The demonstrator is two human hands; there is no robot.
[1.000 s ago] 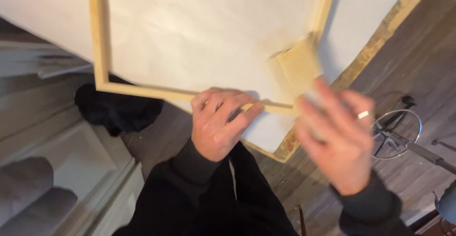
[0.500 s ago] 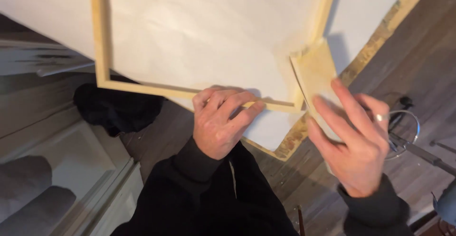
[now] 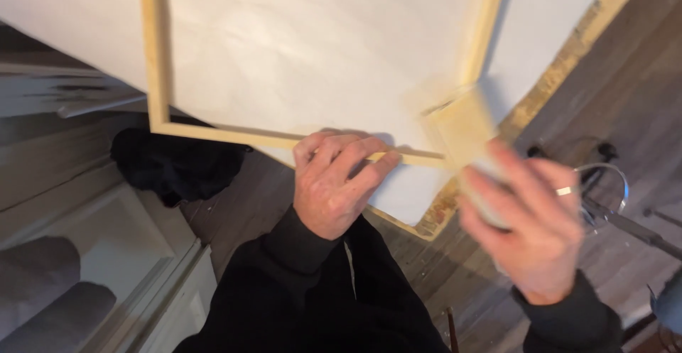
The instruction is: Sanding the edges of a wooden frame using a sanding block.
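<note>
My left hand (image 3: 334,182) presses down on the near bar of the wooden frame (image 3: 234,134), fingers curled over it, pinning it to the white sheet (image 3: 305,47) on the surface. My right hand (image 3: 529,229), blurred, grips a pale sanding block (image 3: 465,129) at the frame's near right corner; I judge I'm sanding that joint, and the next stroke needs the frame held steady.

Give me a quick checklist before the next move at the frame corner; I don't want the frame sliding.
1. Left hand pressing on the wooden frame's lower bar: ok.
2. Right hand steady: not ok, motion-blurred.
3. Wooden block seated at the corner: cannot tell, blurred.
4. White sheet flat under the frame: ok.
5. Right hand's grip on the block: cannot tell.
</note>
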